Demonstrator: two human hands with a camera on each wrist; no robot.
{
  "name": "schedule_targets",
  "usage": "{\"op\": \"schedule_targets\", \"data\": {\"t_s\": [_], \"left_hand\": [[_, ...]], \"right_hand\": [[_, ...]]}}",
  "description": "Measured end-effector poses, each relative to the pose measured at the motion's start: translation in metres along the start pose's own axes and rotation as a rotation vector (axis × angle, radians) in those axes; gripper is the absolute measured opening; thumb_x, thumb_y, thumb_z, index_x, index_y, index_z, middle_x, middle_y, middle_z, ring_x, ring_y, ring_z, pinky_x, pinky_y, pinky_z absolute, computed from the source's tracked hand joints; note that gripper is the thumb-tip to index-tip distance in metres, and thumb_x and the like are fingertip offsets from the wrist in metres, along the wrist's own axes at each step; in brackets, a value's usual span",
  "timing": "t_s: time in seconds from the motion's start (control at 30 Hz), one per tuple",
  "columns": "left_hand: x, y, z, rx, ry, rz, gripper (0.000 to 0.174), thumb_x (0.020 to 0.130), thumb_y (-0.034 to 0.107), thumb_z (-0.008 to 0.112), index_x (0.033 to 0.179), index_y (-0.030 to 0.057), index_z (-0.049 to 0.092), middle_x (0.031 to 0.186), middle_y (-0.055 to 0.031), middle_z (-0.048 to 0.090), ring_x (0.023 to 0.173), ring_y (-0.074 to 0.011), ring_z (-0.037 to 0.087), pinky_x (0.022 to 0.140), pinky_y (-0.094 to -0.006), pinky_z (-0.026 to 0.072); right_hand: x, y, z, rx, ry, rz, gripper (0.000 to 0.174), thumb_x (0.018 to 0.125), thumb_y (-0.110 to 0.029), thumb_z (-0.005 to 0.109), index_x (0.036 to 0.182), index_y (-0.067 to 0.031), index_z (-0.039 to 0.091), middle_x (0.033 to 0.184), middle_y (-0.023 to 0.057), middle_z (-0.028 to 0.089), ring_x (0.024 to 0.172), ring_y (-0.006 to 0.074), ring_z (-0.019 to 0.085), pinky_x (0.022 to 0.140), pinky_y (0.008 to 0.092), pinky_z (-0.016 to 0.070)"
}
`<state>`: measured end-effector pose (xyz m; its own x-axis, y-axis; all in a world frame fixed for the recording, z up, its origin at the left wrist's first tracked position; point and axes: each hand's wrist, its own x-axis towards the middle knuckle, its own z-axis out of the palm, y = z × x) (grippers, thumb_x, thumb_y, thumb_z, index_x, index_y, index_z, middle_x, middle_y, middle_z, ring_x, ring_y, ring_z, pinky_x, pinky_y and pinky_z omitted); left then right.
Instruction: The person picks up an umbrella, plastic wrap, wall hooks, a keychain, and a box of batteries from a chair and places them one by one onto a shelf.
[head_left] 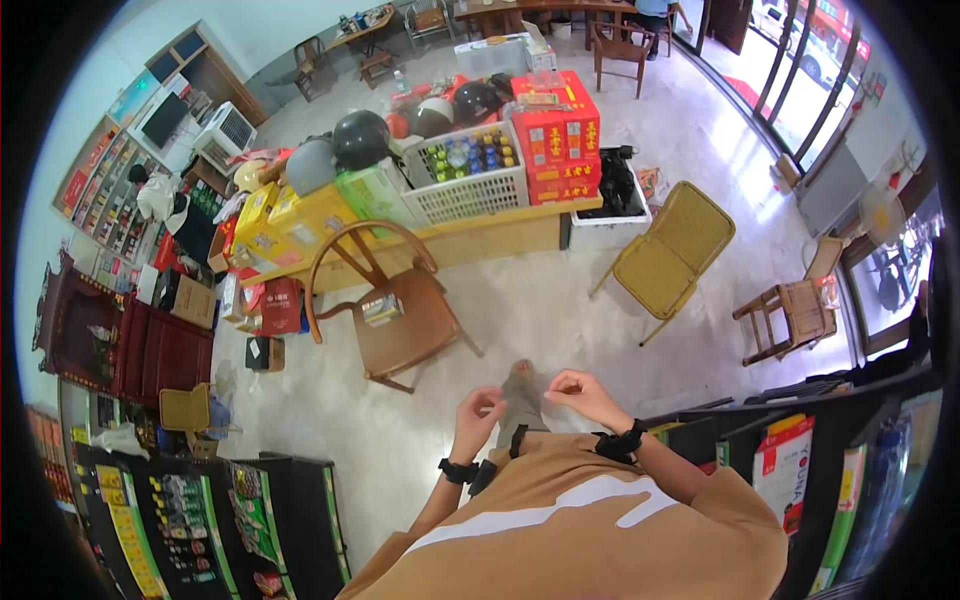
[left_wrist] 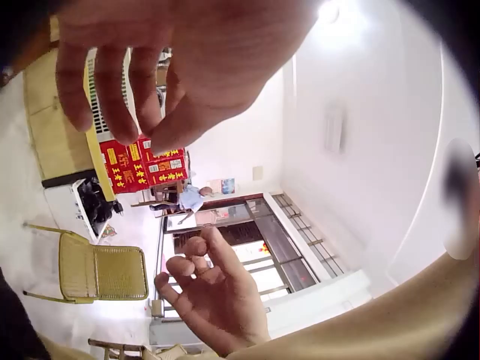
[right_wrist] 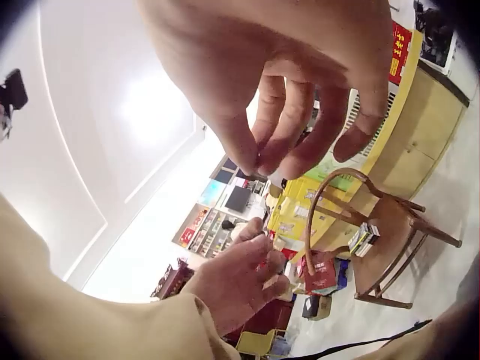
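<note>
In the head view my left hand (head_left: 478, 418) and right hand (head_left: 590, 397) hang in front of my body, a short gap between them. The left wrist view shows the left hand (left_wrist: 180, 67) large at the top, its fingers loosely bent and nothing between them. From the right wrist, the right hand (right_wrist: 292, 75) has relaxed, bent fingers, with thumb tip and index fingertip close together and no object visible there. Both hands are in mid-air over the floor. Ahead and to the left stands a brown wooden chair (head_left: 408, 335) with a small box (head_left: 381, 309) on its seat.
A long counter (head_left: 450, 248) bears a white crate (head_left: 465, 198) of bottles, red cartons (head_left: 557, 135), yellow boxes (head_left: 310, 215) and helmets (head_left: 361, 140). A yellow woven chair (head_left: 672, 250) and a wooden stool (head_left: 790, 312) stand right. Stocked shelves (head_left: 300, 510) flank me. Other people are farther off.
</note>
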<state>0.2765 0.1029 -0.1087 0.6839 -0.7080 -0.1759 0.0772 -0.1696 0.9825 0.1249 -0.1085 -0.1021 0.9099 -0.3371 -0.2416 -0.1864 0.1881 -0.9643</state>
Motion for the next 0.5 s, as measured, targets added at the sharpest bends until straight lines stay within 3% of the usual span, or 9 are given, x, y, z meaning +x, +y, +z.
{"op": "schedule_targets", "data": {"t_s": [0.27,0.33,0.5], "left_hand": [[0.177,0.045,-0.039,-0.028,-0.157,0.1,0.02,0.091,0.006,0.069,0.111,0.0036,0.065,0.089,0.0009,0.066,0.084,-0.0068,0.063,0.069,-0.0233,0.0514],[0.201,0.057,-0.044,-0.021,-0.2,0.081,0.02,0.092,0.006,0.069,0.111,0.0029,0.065,0.089,0.0005,0.066,0.083,-0.0067,0.063,0.067,-0.0232,0.0513],[0.255,0.074,-0.053,-0.036,-0.286,0.027,0.016,0.092,0.003,0.07,0.107,0.0045,0.065,0.093,0.0027,0.066,0.085,-0.0039,0.06,0.072,-0.0207,0.0482]], "right_hand": [[0.143,-0.043,-0.006,0.091,0.076,-0.088,0.012,0.093,-0.012,0.073,0.1,-0.0046,0.066,0.089,-0.0007,0.068,0.082,0.0069,0.063,0.074,0.0232,0.0502],[0.164,-0.05,-0.006,0.166,0.182,-0.075,0.011,0.093,-0.013,0.073,0.099,-0.0068,0.066,0.085,-0.0028,0.066,0.08,0.0057,0.061,0.074,0.0226,0.0487],[0.209,-0.078,-0.022,0.181,0.294,0.002,0.013,0.096,-0.014,0.069,0.104,-0.0047,0.064,0.088,0.0006,0.068,0.08,0.0079,0.063,0.074,0.0242,0.0512]]}}
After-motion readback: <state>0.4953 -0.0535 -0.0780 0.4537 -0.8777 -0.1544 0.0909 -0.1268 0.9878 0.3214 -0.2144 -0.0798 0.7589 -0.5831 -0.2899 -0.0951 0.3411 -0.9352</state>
